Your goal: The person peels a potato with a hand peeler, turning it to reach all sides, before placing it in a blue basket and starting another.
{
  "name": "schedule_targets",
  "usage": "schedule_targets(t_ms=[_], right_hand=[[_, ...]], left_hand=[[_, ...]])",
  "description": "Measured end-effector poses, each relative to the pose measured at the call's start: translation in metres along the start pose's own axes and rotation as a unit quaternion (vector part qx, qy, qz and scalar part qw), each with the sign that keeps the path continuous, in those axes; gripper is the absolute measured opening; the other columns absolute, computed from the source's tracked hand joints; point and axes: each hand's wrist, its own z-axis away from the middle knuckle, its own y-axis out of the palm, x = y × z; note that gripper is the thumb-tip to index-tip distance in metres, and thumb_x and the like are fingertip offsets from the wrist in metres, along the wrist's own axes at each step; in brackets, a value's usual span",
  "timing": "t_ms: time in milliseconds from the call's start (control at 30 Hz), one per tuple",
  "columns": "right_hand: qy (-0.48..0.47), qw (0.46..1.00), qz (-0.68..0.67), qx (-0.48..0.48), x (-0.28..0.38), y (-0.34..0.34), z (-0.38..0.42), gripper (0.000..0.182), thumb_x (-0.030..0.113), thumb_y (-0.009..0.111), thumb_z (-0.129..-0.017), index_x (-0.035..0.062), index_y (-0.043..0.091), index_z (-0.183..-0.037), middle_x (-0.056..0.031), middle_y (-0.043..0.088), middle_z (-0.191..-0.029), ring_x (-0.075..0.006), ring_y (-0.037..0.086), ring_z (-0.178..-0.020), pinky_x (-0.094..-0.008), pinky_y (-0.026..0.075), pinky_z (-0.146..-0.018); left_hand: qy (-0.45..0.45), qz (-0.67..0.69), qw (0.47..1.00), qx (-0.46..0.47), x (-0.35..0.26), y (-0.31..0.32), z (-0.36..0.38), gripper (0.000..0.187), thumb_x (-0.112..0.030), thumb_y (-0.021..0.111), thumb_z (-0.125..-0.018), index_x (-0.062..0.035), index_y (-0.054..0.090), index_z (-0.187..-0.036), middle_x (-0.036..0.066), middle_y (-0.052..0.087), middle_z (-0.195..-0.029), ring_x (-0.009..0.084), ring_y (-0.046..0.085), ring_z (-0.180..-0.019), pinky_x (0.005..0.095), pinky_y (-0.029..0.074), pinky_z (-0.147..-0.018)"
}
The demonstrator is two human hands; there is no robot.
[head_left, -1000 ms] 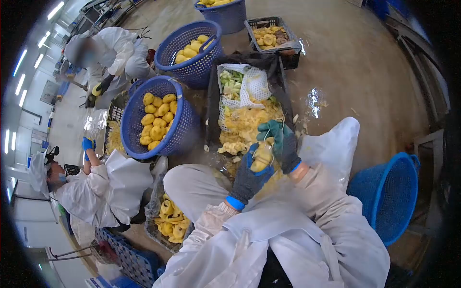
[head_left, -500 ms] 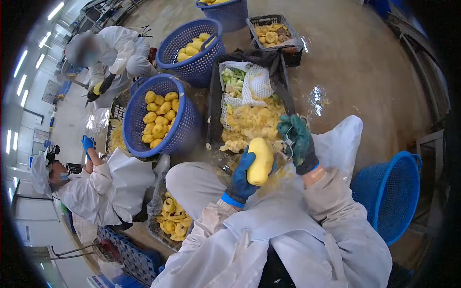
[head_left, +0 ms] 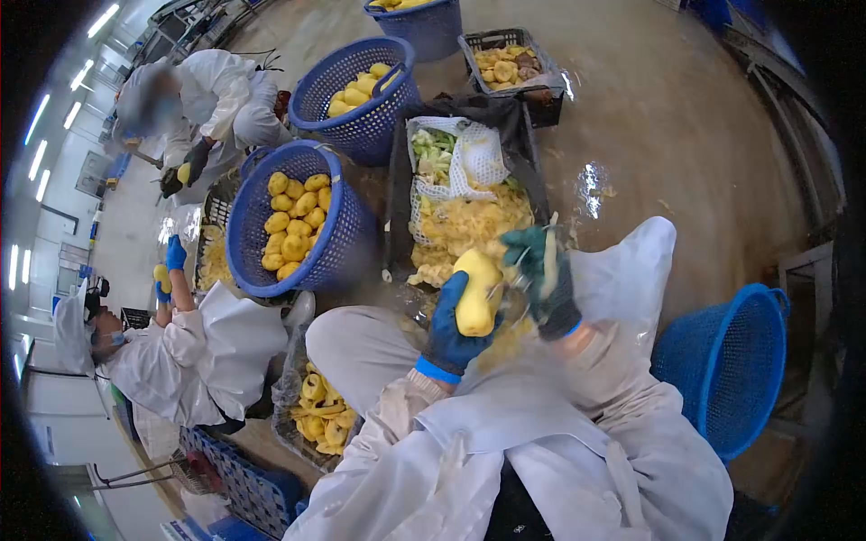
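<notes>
My left hand (head_left: 448, 329), in a dark blue glove, grips a peeled yellow fruit (head_left: 477, 291) upright above my lap. My right hand (head_left: 544, 275), in a green glove, is blurred and holds a metal peeler (head_left: 519, 278) against the fruit's right side. Beneath both hands lies a black crate (head_left: 399, 203) filled with yellow peelings and a white mesh bag (head_left: 475, 158) of green scraps.
A blue basket (head_left: 255, 209) of peeled fruit stands left of the crate, another (head_left: 347, 123) behind it. An empty blue basket (head_left: 740, 370) sits at my right. Two other persons in white (head_left: 180, 352) (head_left: 216, 95) work at the left. A bin of cut pieces (head_left: 320, 415) lies by my knee.
My right hand swung away to the right with the peeler, then came back against the fruit. My left hand turned the fruit upright.
</notes>
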Motion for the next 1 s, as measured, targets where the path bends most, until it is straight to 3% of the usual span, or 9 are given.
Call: schedule_targets(t_ms=[100,233,433,467,667,733,833,900,1000], right_hand=[[-0.117,0.99,0.009,0.074,-0.04,-0.019,-0.015,0.046,0.041,0.041,-0.095,0.0013,0.051,-0.115,-0.0121,0.064,-0.102,-0.0187,0.06,-0.077,-0.0296,0.048,-0.075],[-0.06,0.992,-0.105,0.039,-0.03,-0.029,-0.034,0.033,0.026,0.049,-0.095,0.0016,0.05,-0.118,-0.0128,0.062,-0.098,-0.0193,0.06,-0.087,-0.0314,0.05,-0.076],[-0.009,0.999,-0.022,-0.025,-0.029,-0.021,-0.02,0.03,0.027,0.049,-0.095,0.0026,0.053,-0.111,-0.0086,0.063,-0.098,-0.0174,0.059,-0.084,-0.0309,0.049,-0.074],[-0.029,0.999,0.005,-0.028,-0.024,-0.011,-0.013,0.032,0.032,0.048,-0.095,0.0034,0.054,-0.108,-0.0076,0.063,-0.098,-0.0164,0.059,-0.079,-0.0298,0.049,-0.073],[-0.02,0.998,-0.054,-0.022,0.014,0.027,-0.007,0.032,0.033,0.045,-0.096,0.0034,0.058,-0.099,-0.0094,0.065,-0.091,-0.0153,0.059,-0.072,-0.029,0.05,-0.069],[0.023,0.997,-0.066,-0.016,0.024,0.025,-0.002,0.028,0.028,0.046,-0.096,0.0027,0.057,-0.099,-0.0112,0.065,-0.092,-0.0176,0.061,-0.074,-0.0289,0.05,-0.068],[-0.089,0.995,0.006,0.038,-0.02,0.01,-0.014,0.029,0.025,0.041,-0.098,0.0028,0.057,-0.103,-0.0125,0.066,-0.097,-0.0225,0.065,-0.08,-0.0318,0.053,-0.069],[-0.137,0.973,0.184,-0.039,-0.019,-0.022,-0.035,0.024,0.023,0.045,-0.096,0.0031,0.057,-0.103,-0.0109,0.066,-0.095,-0.0214,0.064,-0.082,-0.0319,0.051,-0.072],[-0.099,0.994,-0.035,-0.019,0.01,0.0,-0.02,0.021,0.021,0.049,-0.094,0.0033,0.057,-0.102,-0.0109,0.066,-0.094,-0.0215,0.064,-0.08,-0.0323,0.051,-0.072]], left_hand=[[-0.191,0.244,0.95,-0.047,-0.004,-0.004,-0.012,0.038,-0.025,0.058,-0.087,-0.0077,0.05,-0.12,0.012,0.056,-0.117,0.0233,0.056,-0.108,0.0372,0.049,-0.09],[-0.188,0.332,0.922,-0.068,-0.016,0.009,-0.014,0.033,-0.018,0.056,-0.088,-0.0077,0.049,-0.119,0.01,0.058,-0.112,0.0203,0.058,-0.102,0.0351,0.051,-0.086],[0.035,-0.004,0.995,-0.094,-0.008,0.022,-0.017,0.049,-0.001,0.071,-0.073,-0.0018,0.044,-0.114,0.012,0.058,-0.107,0.0216,0.06,-0.093,0.0302,0.049,-0.082],[0.149,-0.274,0.947,-0.075,-0.008,0.023,-0.019,0.048,-0.001,0.071,-0.073,-0.0014,0.045,-0.114,0.012,0.058,-0.106,0.0215,0.061,-0.092,0.0302,0.05,-0.081],[0.018,-0.041,0.996,-0.074,-0.014,0.025,-0.019,0.049,-0.004,0.073,-0.072,-0.0004,0.046,-0.113,0.013,0.059,-0.105,0.0205,0.06,-0.094,0.0319,0.049,-0.082],[0.183,-0.301,0.935,-0.048,-0.006,0.014,-0.014,0.045,-0.008,0.069,-0.077,-0.0023,0.046,-0.116,0.012,0.06,-0.107,0.0195,0.059,-0.097,0.032,0.05,-0.083],[-0.098,0.169,0.979,-0.065,0.004,0.003,-0.021,0.041,-0.026,0.063,-0.084,-0.0062,0.05,-0.117,0.008,0.061,-0.109,0.0207,0.059,-0.099,0.0334,0.051,-0.086],[-0.165,0.309,0.93,-0.114,-0.016,0.015,-0.022,0.042,-0.031,0.062,-0.084,-0.0067,0.051,-0.116,0.008,0.061,-0.109,0.0217,0.059,-0.099,0.0338,0.05,-0.087],[-0.155,0.301,0.928,-0.155,-0.016,0.01,-0.028,0.033,-0.029,0.062,-0.085,-0.0092,0.055,-0.111,0.008,0.062,-0.106,0.0232,0.061,-0.096,0.0362,0.052,-0.084]])
